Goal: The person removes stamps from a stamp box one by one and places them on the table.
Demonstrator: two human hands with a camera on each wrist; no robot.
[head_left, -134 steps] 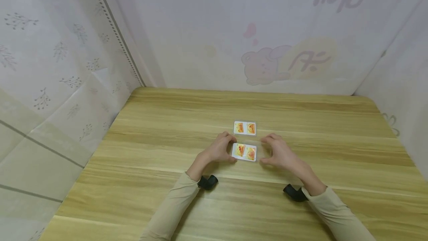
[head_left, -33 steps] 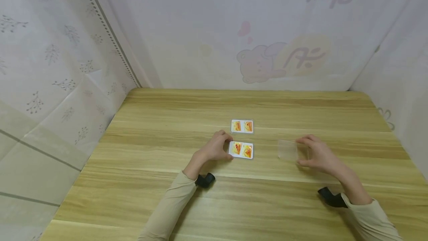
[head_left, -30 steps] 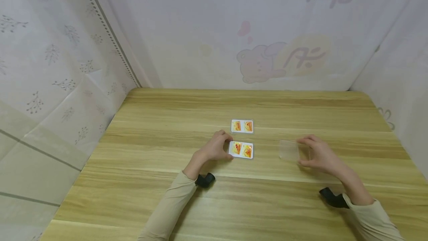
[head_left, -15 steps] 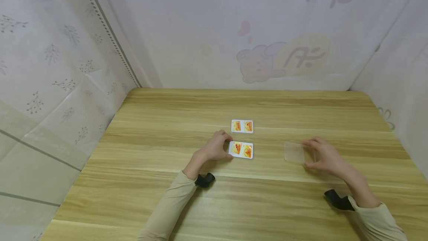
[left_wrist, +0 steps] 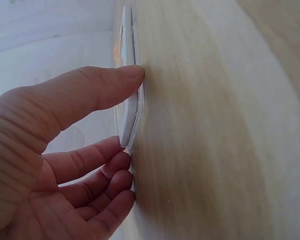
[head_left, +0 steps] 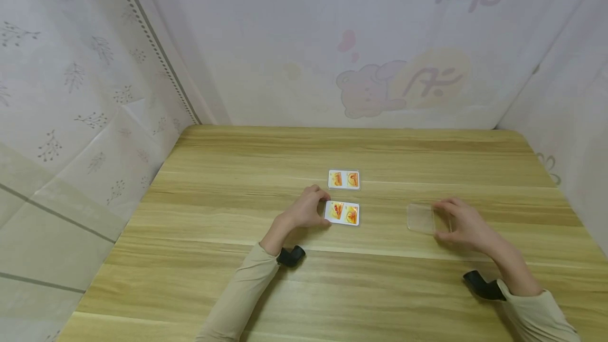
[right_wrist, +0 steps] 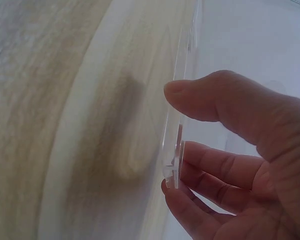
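Observation:
A stack of white cards with orange-yellow pictures (head_left: 343, 213) lies face up in a shallow clear plastic case. My left hand (head_left: 306, 209) holds its left end, thumb on the near edge and fingers at the far edge. In the left wrist view, the clear case (left_wrist: 140, 107) shows as a thin rim around the cards. To the right, my right hand (head_left: 465, 227) holds a clear plastic lid (head_left: 420, 218) by its right end, between thumb and fingers. The right wrist view shows the lid (right_wrist: 171, 145) edge-on near the tabletop; I cannot tell whether it touches.
A second clear case of similar cards (head_left: 344, 179) lies just beyond the first one. The wood-grain table (head_left: 237, 173) has pale printed curtains (head_left: 285, 41) at its back and sides. A black curved piece (head_left: 483, 285) sits at each wrist.
The lid was over the cards at first; my right hand has drawn it off to the right, and lately a little further right and nearer me. My left hand stays at the case.

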